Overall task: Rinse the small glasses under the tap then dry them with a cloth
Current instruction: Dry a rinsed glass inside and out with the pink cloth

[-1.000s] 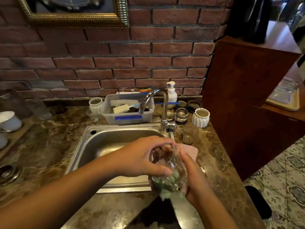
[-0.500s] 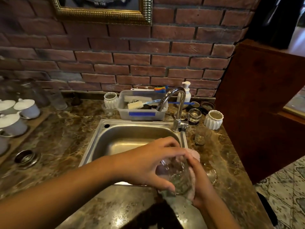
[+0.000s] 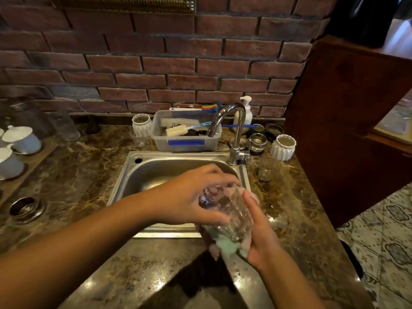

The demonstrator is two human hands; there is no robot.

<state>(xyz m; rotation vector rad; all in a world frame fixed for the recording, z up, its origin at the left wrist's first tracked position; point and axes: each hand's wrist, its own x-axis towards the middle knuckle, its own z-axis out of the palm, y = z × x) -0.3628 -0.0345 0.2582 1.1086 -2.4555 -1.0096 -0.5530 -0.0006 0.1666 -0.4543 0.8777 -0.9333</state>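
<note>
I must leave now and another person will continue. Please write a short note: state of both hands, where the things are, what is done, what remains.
Left hand: grips the glass from above.
Right hand: presses the cloth around the glass.
Both are over the near right corner of the sink; tap shows no running water.
Done: this glass appears rinsed, drying under way.
Left: finish drying; another small glass stands right of the tap.

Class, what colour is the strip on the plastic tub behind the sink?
Blue strip on the tub, head view.
</note>
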